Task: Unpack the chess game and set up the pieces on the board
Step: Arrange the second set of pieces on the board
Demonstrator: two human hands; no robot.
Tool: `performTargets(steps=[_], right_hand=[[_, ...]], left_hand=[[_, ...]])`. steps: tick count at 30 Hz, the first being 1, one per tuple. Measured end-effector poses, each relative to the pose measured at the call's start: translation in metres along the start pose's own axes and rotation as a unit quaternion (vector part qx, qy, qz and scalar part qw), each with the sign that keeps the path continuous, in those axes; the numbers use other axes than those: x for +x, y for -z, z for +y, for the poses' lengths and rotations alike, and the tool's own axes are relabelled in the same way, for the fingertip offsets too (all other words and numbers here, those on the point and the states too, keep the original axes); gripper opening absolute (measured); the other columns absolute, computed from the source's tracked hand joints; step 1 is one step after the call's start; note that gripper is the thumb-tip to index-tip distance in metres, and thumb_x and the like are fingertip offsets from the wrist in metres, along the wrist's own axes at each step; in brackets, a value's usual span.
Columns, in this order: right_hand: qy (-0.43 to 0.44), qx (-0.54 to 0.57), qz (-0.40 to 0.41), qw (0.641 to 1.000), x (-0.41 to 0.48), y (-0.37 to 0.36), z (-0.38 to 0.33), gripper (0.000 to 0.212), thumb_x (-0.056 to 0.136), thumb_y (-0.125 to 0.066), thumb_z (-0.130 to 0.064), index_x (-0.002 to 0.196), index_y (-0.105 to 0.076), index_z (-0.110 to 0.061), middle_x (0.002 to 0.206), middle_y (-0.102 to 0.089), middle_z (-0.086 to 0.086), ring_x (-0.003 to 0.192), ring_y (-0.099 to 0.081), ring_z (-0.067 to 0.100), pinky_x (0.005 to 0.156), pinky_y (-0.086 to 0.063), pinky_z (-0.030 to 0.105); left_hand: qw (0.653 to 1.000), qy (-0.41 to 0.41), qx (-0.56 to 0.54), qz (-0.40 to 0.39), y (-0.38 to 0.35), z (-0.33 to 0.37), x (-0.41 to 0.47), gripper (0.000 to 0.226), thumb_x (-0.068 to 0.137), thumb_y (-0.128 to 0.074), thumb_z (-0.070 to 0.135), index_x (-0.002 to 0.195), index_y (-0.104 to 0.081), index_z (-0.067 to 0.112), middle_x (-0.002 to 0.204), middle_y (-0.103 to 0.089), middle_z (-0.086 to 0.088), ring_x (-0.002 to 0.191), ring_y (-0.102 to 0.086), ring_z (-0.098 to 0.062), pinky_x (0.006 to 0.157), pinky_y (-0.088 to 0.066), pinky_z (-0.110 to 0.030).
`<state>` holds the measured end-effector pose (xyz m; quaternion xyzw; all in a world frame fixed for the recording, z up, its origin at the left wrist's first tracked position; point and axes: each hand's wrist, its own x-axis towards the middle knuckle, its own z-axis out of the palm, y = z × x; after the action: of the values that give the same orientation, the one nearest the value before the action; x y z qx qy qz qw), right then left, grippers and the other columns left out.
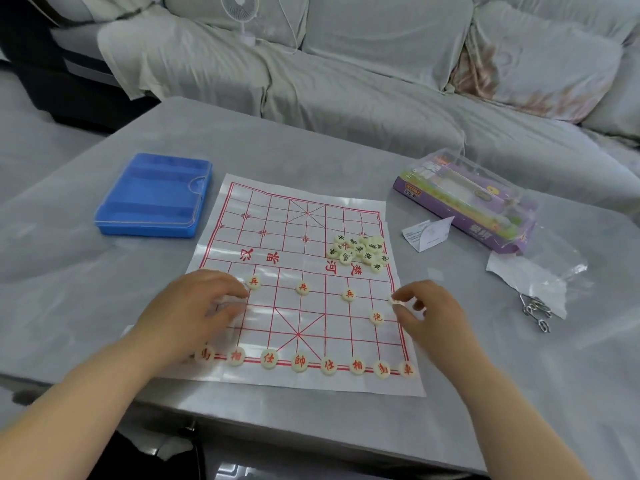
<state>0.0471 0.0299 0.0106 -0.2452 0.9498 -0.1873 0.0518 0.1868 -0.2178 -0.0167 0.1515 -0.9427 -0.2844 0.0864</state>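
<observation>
Grey table [311, 140] | board [277, 244] long axis toward sofa [346, 81] | right hand [429, 313] pinches piece [394, 300]

White board [294, 209] gridded in red, cream pieces [302, 288] (red or black characters), blue case [154, 195].

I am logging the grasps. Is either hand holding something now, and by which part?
The right hand pinches a round chess piece by its rim at the right edge of the board. For the left hand it cannot be told.
</observation>
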Motion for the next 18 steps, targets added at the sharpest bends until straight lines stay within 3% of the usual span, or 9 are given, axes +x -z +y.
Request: performTargets(steps=[4,7,10,14,18], right_hand=[[0.016,-0.007,-0.017,1.0,0.036,0.001,-0.004,0.021,0.09,-0.053,-0.022,0.111,-0.058,-0.021,0.109,-0.053,-0.006,0.09,-0.041,0.004,0.078,-0.034,0.017],[0.026,-0.015,-0.027,0.999,0.06,-0.002,-0.008,0.024,0.09,-0.054,-0.023,0.113,-0.058,-0.023,0.114,-0.054,-0.006,0.095,-0.045,0.007,0.081,-0.037,0.017],[0.052,-0.022,-0.043,0.998,0.081,-0.007,-0.015,0.026,0.09,-0.053,-0.024,0.116,-0.057,-0.023,0.118,-0.054,-0.006,0.108,-0.047,0.01,0.084,-0.036,0.018],[0.072,-0.031,-0.067,0.995,0.106,-0.014,-0.023,0.03,0.091,-0.051,-0.024,0.12,-0.054,-0.023,0.123,-0.052,-0.006,0.113,-0.044,0.012,0.091,-0.037,0.021],[0.071,-0.035,-0.09,0.993,0.118,-0.023,-0.027,0.031,0.09,-0.053,-0.026,0.121,-0.054,-0.023,0.123,-0.05,-0.006,0.114,-0.043,0.012,0.092,-0.036,0.021]], left_hand=[[0.999,0.028,0.0,0.031,0.019,-0.009,0.042,0.022,0.09,-0.051,0.018,0.108,-0.063,0.02,0.116,-0.057,0.007,0.1,-0.045,-0.007,0.083,-0.031,-0.019],[0.998,0.049,0.028,0.013,0.021,-0.019,0.075,0.029,0.094,-0.044,0.017,0.119,-0.057,0.021,0.133,-0.049,0.004,0.12,-0.043,-0.014,0.096,-0.033,-0.024],[0.997,0.027,0.07,-0.013,0.014,-0.031,0.095,0.038,0.094,-0.042,0.015,0.131,-0.045,0.022,0.145,-0.035,0.005,0.134,-0.028,-0.014,0.108,-0.022,-0.027],[0.996,-0.022,0.088,-0.026,0.002,-0.046,0.106,0.04,0.094,-0.043,0.014,0.133,-0.044,0.02,0.144,-0.036,0.003,0.134,-0.03,-0.015,0.103,-0.019,-0.018],[0.997,-0.018,0.075,-0.022,-0.004,-0.056,0.108,0.039,0.093,-0.043,0.015,0.132,-0.045,0.021,0.143,-0.036,0.004,0.133,-0.032,-0.015,0.104,-0.019,-0.021]])
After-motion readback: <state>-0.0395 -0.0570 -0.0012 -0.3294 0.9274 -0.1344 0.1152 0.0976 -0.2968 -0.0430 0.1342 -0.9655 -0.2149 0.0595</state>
